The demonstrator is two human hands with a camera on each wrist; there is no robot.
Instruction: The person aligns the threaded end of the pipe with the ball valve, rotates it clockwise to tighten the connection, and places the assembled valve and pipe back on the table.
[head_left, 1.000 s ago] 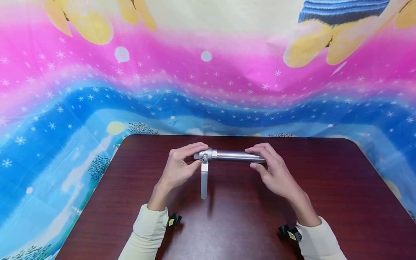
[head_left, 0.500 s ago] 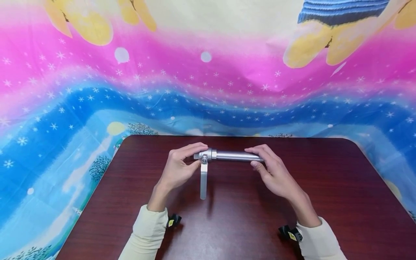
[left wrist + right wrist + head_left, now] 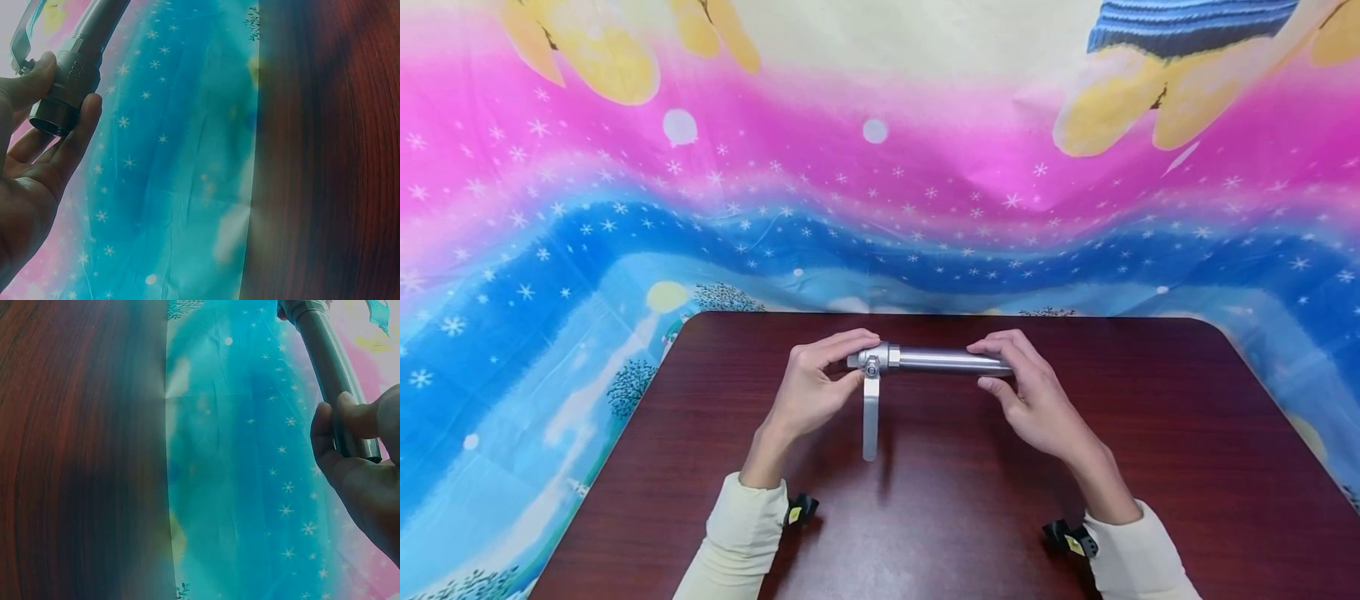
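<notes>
A metal ball valve (image 3: 872,358) with a flat lever handle (image 3: 870,421) is joined to a smooth steel pipe (image 3: 936,359), and the whole piece lies level above the table. My left hand (image 3: 816,379) grips the valve body, thumb near the handle's pivot and fingers along the far side. In the left wrist view the valve's open round end (image 3: 55,117) faces the palm. My right hand (image 3: 1033,396) holds the pipe's free end between thumb and fingers; the right wrist view shows the thumb (image 3: 357,415) lying on the pipe. The lever points toward me.
A dark red wooden table (image 3: 940,517) with rounded corners lies beneath the hands. Behind it hangs a pink and blue snowflake-patterned cloth (image 3: 880,183). Small black devices sit at both wrists, one by the left cuff (image 3: 801,509) and one by the right cuff (image 3: 1070,537).
The right thumb shifts slightly on the pipe, closing up and then easing away again. The valve and left hand stay almost in place.
</notes>
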